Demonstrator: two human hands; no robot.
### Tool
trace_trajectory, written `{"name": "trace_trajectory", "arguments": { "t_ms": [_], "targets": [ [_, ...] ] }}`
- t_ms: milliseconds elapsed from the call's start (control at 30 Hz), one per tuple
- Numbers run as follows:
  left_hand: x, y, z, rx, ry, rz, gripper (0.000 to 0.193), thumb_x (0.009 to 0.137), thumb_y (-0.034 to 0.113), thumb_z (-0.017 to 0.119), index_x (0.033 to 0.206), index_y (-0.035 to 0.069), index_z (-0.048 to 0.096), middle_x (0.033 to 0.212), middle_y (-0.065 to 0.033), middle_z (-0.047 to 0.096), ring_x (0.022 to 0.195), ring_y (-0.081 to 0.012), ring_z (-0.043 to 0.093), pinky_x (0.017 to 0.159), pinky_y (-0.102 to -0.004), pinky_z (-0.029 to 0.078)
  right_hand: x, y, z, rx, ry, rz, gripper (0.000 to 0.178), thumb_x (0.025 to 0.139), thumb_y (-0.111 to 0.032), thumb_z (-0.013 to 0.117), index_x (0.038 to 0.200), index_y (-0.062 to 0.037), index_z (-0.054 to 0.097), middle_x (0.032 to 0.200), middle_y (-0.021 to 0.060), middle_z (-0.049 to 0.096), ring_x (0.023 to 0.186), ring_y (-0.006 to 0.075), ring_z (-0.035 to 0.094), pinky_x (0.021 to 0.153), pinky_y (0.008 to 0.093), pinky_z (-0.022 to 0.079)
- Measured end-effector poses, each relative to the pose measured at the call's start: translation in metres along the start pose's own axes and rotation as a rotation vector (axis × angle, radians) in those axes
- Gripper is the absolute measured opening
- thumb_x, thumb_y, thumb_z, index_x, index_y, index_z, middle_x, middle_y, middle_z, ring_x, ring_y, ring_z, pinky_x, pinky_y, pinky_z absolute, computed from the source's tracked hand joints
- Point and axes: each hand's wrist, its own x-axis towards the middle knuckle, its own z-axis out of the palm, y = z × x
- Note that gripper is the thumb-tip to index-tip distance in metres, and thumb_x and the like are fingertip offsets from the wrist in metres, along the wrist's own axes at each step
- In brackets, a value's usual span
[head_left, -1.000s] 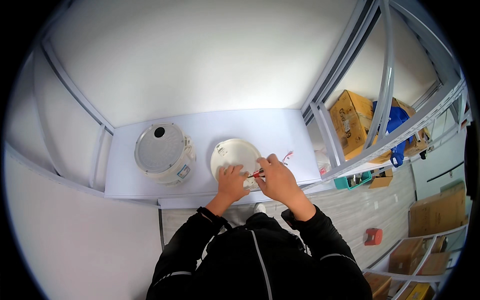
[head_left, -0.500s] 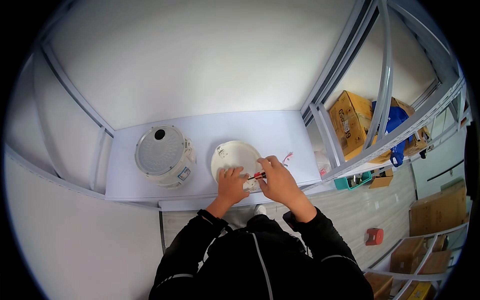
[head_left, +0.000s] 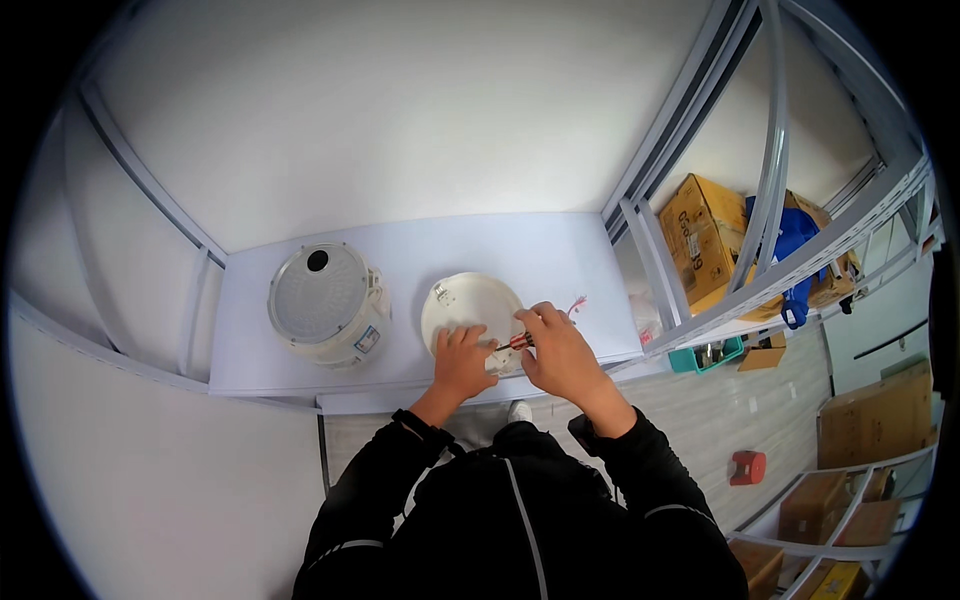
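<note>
1. Barely any change: red-handled screwdriver point(head_left: 518, 342) still angles over the white dish point(head_left: 485, 300) on the surface point(head_left: 570, 250), so probably same step.
2. Right hand point(head_left: 558, 355) is curled round it; left hand point(head_left: 463, 365) lies splayed on the dish.

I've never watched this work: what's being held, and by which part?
The right hand holds a screwdriver by its red handle. The left hand rests on the round white cover; any grip is unclear.

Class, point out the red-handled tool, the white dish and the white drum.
Red-handled tool point(head_left: 518, 342): head view, handle.
White dish point(head_left: 485, 304): head view, inner floor.
White drum point(head_left: 320, 300): head view, round top.
</note>
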Motion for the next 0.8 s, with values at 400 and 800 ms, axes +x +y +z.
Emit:
{"name": "trace_trajectory", "arguments": {
  "t_ms": [400, 800],
  "targets": [
    [0.002, 0.002, -0.005, -0.033, -0.078, -0.045, 0.064, 0.066, 0.040, 0.090, 0.127, 0.023, 0.080, 0.147, -0.0030, 0.059, 0.137, -0.0250, 0.050, 0.119, -0.0566, 0.028, -0.001, 0.009, -0.001, -0.008, -0.014, 0.010, 0.041, 0.090, 0.004, 0.069, 0.130, -0.0018, 0.063, 0.116, 0.0216, 0.068, 0.100, 0.0400, 0.069, 0.081, 0.0471, 0.057],
    [-0.001, 0.005, -0.013, -0.056, -0.064, -0.045, 0.063, 0.071, 0.051, 0.089, 0.127, 0.026, 0.080, 0.147, -0.0037, 0.060, 0.135, -0.0266, 0.050, 0.118, -0.0531, 0.030, 0.010, -0.002, 0.036, 0.290, 0.165, 0.148, 0.046, 0.093, -0.010, 0.079, 0.133, -0.0011, 0.060, 0.121, 0.0213, 0.061, 0.098, 0.0386, 0.069, 0.080, 0.0453, 0.059]
  ]
}}
